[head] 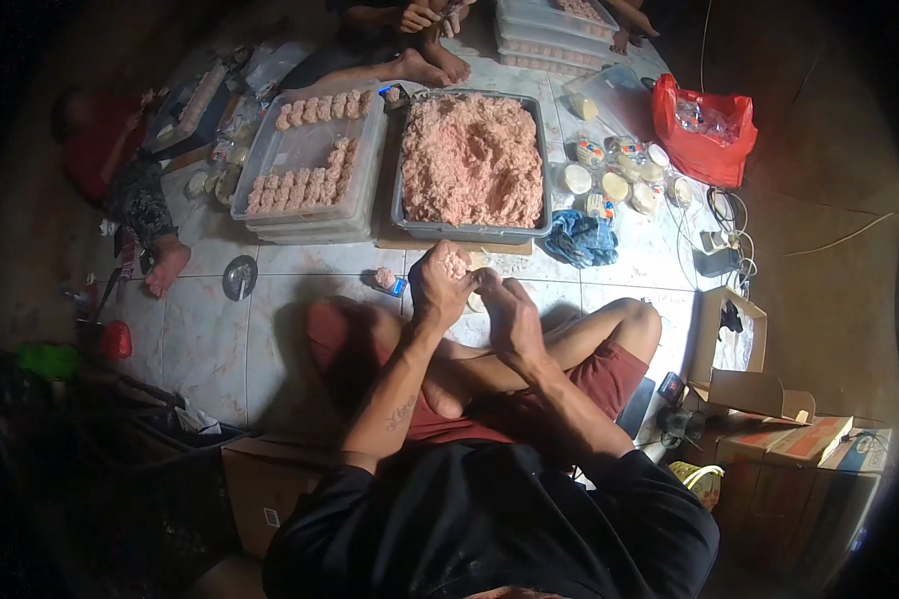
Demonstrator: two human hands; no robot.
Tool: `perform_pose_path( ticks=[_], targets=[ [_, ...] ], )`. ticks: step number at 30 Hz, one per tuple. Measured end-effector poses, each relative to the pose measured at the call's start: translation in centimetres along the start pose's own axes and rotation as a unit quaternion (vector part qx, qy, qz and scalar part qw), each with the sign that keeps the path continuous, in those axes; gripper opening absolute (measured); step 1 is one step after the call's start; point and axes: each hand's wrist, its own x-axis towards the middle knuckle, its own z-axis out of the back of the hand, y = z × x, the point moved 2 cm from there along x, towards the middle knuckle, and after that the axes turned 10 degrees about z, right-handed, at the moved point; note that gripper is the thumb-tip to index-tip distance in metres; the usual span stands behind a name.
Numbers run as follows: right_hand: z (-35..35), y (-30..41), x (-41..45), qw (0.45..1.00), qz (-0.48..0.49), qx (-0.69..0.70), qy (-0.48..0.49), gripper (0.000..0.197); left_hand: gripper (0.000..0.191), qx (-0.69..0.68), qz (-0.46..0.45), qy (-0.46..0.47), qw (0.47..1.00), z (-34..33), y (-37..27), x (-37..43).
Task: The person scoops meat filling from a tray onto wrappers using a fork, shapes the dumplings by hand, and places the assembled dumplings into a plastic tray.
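My left hand point(438, 281) is closed around a lump of pink minced mixture point(455, 266), which shows at the top of the fist. Close beside it, at the right, my right hand point(508, 307) has its fingers curled; whether it holds anything is hidden. Just beyond both hands stands a grey plastic tub point(464, 230) heaped with the same pink mixture point(472, 157). To its left, stacked clear plastic containers point(300, 219) carry rows of shaped lumps point(300, 187) on top. One lump point(384, 278) rests on a small digital scale point(398, 287) left of my hands.
Round packaged items point(614, 187) and a blue cloth point(583, 238) lie right of the tub. A red plastic bag point(708, 135), cables point(730, 217) and an open cardboard box point(734, 337) are farther right. A metal dish point(240, 278) lies left. Other people sit at the far side and left.
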Motion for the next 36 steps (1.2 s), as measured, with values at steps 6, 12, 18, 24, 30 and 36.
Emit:
perform_pose_path(
  ticks=[6, 12, 18, 24, 30, 36],
  targets=[
    [5.5, 1.9, 0.5, 0.999, -0.020, -0.034, -0.019, 0.018, 0.047, 0.021, -0.004, 0.113, 0.993, 2.6, -0.6, 0.7],
    [3.8, 2.8, 1.7, 1.000, -0.002, -0.017, 0.002, 0.015, 0.031, 0.105, -0.062, 0.078, 0.989, 0.7, 0.6, 0.9],
    [1.9, 1.3, 1.3, 0.997, -0.006, 0.024, -0.071, 0.013, 0.040, 0.078, -0.057, 0.027, 0.995, 0.6, 1.7, 0.2],
    [2.5, -2.3, 6.2, 0.992, -0.056, 0.027, -0.106, 0.014, 0.044, -0.038, 0.040, 0.232, 0.971, 2.6, 1.3, -0.7],
    [-0.2, -12.6, 10.3, 0.961, 0.080, -0.260, 0.050, 0.015, 0.041, 0.000, -0.032, 0.170, 0.985, 2.6, -0.7, -0.1],
    [4.6, -4.4, 9.9, 0.951, 0.044, -0.294, 0.084, 0.013, 0.037, -0.054, 0.003, 0.141, 0.989, 3.5, -0.7, -0.3]
  ],
)
